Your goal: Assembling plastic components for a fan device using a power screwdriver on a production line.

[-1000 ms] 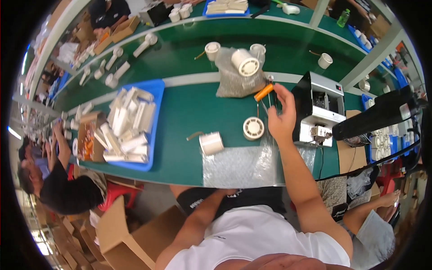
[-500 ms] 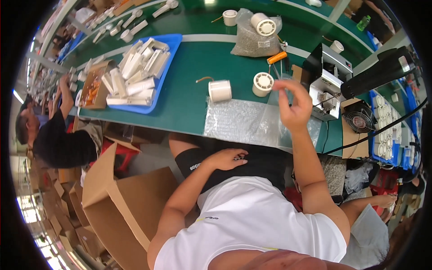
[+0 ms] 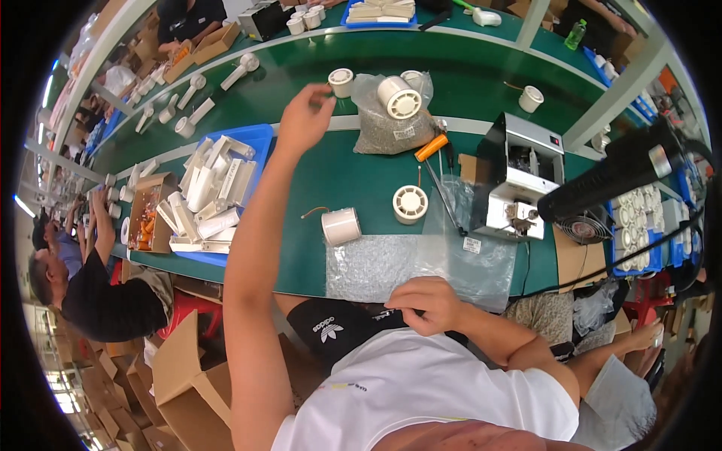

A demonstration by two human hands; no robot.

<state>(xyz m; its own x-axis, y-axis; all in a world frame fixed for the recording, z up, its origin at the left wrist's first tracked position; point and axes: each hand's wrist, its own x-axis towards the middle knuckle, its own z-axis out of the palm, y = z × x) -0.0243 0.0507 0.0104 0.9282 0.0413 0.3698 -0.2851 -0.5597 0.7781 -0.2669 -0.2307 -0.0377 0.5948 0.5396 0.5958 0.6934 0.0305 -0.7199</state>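
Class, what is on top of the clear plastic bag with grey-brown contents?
A white plastic cylinder with a slotted round face lies tilted there. The part of the bag beneath it is covered.

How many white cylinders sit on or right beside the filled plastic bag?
3: a cylinder atop the bag, a second cylinder partly hidden behind it, a third cylinder left of it near the left hand. More could be hidden.

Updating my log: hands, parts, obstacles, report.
Left hand at white cylinder, contact unclear. Right hand loosely curled. Filled plastic bag close on cylinder's right.
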